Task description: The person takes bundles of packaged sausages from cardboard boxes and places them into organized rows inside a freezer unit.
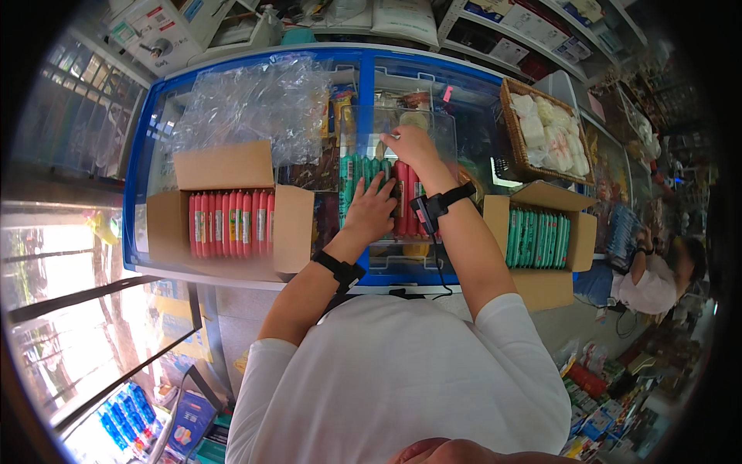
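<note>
In front of me a clear plastic bin [443, 124] rests on the glass-topped freezer. Upright green packets [351, 174] fill its left part, and red packets [413, 200] stand in its right part. My left hand [368, 210] lies over the green packets, palm down with fingers apart, and hides some of them. Farther into the bin, my right hand [411, 146] is bent above the packets' far ends. Its fingertips are close to the packets; whether they pinch one is hidden.
An open cardboard box [223, 168] of red packets is at left, another open box [542, 290] of green packets at right. Crumpled clear plastic [249, 110] covers the far left. A wicker basket [513, 130] holds white bags. Another person [643, 284] is at far right.
</note>
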A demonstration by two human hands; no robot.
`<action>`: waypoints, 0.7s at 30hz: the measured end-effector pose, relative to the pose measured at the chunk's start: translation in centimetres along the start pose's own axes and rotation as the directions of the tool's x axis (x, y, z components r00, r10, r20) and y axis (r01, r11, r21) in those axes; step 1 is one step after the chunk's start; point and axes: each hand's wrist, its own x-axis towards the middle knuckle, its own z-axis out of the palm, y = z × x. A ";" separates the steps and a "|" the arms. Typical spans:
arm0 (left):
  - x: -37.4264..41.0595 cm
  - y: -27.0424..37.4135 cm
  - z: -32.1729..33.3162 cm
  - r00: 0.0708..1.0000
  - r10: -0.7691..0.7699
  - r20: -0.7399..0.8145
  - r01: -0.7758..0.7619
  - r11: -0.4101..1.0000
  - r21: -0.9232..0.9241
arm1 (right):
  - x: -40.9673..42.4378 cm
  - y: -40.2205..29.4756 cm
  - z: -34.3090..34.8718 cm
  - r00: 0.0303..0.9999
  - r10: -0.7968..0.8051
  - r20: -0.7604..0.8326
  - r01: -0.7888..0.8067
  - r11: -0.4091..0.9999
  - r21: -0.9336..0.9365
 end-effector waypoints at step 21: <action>-0.2 0.0 -0.2 0.999 -0.005 -0.041 0.001 0.997 -0.081 | -0.1 4.4 -1.2 0.983 0.171 -0.069 -0.110 0.842 0.529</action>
